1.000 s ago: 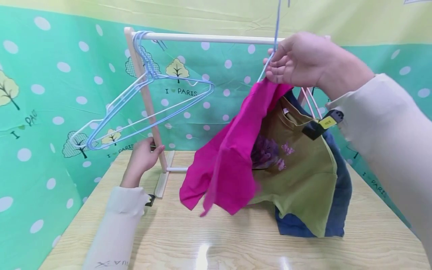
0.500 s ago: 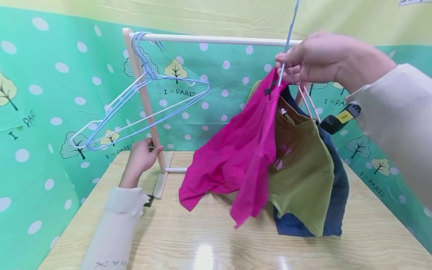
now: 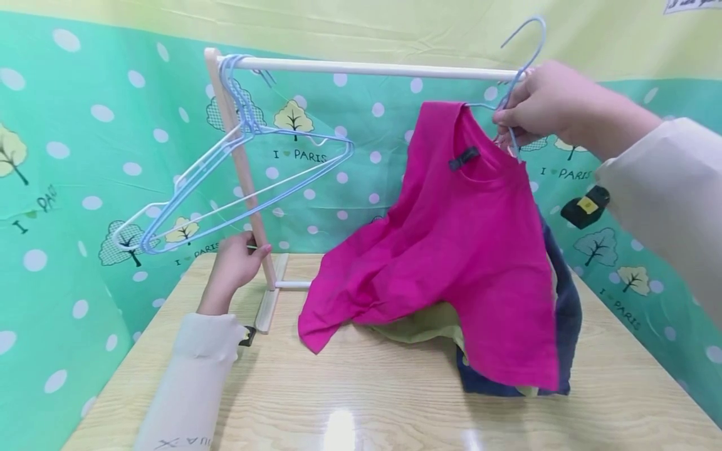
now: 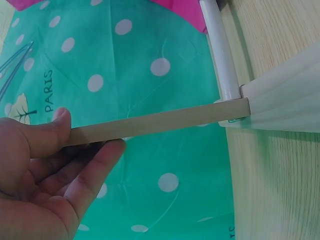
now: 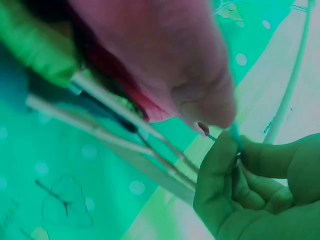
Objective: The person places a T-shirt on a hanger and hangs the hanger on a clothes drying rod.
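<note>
My right hand (image 3: 536,106) pinches the neck of a light blue wire hanger (image 3: 476,105) just below its hook. The hook stands above the rail (image 3: 361,67) near its right end. A magenta T-shirt (image 3: 451,238) hangs on this hanger, with its dark label at the neckline facing me. My left hand (image 3: 239,263) holds the rack's left wooden post (image 3: 248,181) low down. In the left wrist view, thumb and fingers lie on either side of the post (image 4: 160,122). The right wrist view has the fingers (image 5: 220,175) pinching the thin hanger wire.
Several blue and white hangers (image 3: 248,128) hang at the rail's left end. Behind the magenta shirt are an olive shirt (image 3: 417,326) and a dark blue garment (image 3: 566,319). The rack stands on a wood-grain table (image 3: 282,388), with a polka-dot curtain (image 3: 68,188) behind.
My right hand has moved right along the rail with the hanger. The magenta shirt has turned from edge-on to face me and now covers most of the olive shirt. The left hand stays put.
</note>
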A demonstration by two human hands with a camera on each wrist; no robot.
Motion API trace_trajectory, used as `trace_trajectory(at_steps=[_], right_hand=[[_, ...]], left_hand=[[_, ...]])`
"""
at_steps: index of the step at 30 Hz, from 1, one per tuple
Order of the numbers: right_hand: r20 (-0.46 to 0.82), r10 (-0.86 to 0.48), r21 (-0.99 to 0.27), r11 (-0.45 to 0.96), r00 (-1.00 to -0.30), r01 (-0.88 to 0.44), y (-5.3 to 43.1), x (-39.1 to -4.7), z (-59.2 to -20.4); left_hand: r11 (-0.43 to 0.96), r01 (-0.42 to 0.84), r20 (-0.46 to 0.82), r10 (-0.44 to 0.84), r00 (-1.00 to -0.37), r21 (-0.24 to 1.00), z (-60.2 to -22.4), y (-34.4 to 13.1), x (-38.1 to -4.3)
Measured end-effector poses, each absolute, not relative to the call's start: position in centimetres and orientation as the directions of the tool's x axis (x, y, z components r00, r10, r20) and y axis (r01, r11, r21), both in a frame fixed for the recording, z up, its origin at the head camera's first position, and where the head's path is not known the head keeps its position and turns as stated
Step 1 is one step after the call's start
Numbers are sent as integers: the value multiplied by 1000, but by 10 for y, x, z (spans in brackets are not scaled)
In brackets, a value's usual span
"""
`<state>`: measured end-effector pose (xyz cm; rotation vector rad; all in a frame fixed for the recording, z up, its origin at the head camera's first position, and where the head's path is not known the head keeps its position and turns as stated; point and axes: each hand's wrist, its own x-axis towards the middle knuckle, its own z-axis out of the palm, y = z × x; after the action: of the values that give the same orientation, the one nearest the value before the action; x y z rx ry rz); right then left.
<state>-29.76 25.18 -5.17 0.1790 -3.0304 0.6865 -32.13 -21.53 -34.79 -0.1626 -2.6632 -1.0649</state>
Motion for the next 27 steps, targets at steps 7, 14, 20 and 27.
trace_trajectory(at_steps=[7,14,20,27], right_hand=[[198,-92,-163,979,-976,-125,250,-293,-58],[226,-16,-47,999,-974,-27,244,-294,-61],[164,37,-7,999,-986,37,244,-298,-68],[118,7,-6,1000,-993,7,245,-297,-81]], left_hand=[[729,198,288,1,-958,655,-347,-218,-320],[722,193,278,1,-961,664,-347,-218,-320],[720,198,286,-1,-958,665,-347,-217,-320],[721,195,286,-5,-958,665,-346,-214,-319]])
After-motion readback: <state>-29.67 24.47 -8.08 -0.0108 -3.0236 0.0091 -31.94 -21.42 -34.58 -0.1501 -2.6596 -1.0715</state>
